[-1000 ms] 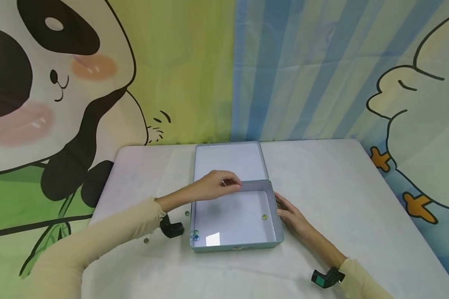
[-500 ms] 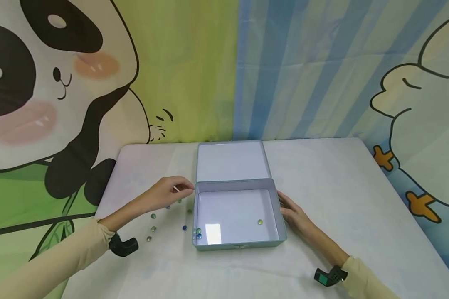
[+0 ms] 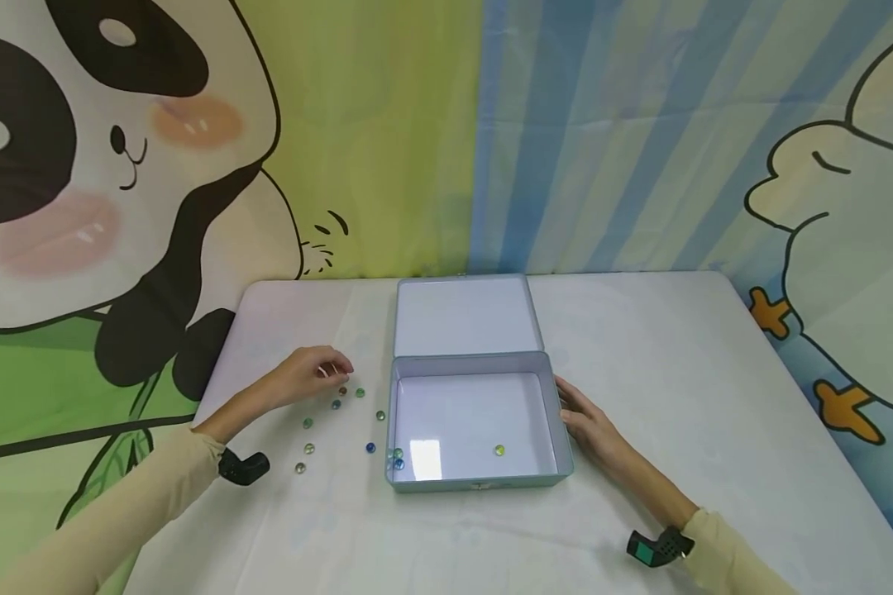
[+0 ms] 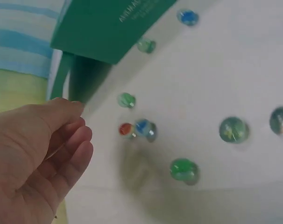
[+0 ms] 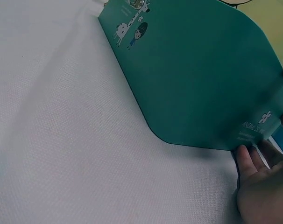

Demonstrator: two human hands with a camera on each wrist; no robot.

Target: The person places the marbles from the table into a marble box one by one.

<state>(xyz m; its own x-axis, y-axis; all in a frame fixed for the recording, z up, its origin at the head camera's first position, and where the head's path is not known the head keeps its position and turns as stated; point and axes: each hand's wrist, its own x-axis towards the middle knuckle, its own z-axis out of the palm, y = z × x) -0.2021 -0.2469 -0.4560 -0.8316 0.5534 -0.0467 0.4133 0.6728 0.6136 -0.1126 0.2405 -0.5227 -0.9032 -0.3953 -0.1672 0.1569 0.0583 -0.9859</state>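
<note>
My left hand (image 3: 308,376) hovers left of the tin box, fingers loosely bent with nothing between them. Just beyond its fingertips lie a red marble (image 4: 126,129) and a blue marble (image 4: 143,127), side by side on the white cloth. The open green tin box (image 3: 479,485) stands mid-table, its pale inside facing up. Inside are a yellow-green marble (image 3: 499,450) and, at the front left corner, a blue marble (image 3: 398,464) beside a green one. My right hand (image 3: 595,426) rests its fingers against the box's right side, near the printed corner in the right wrist view.
Several more marbles lie left of the box, among them a dark blue marble (image 3: 370,448) and a clear marble (image 3: 300,468). The hinged lid (image 3: 467,316) lies back towards the wall. Printed curtains (image 3: 387,149) hang behind the white table (image 3: 640,355).
My left hand has moved left from over the box to the loose marbles, uncovering several. The yellow-green marble has rolled left inside the box. My right hand stays at the box's side.
</note>
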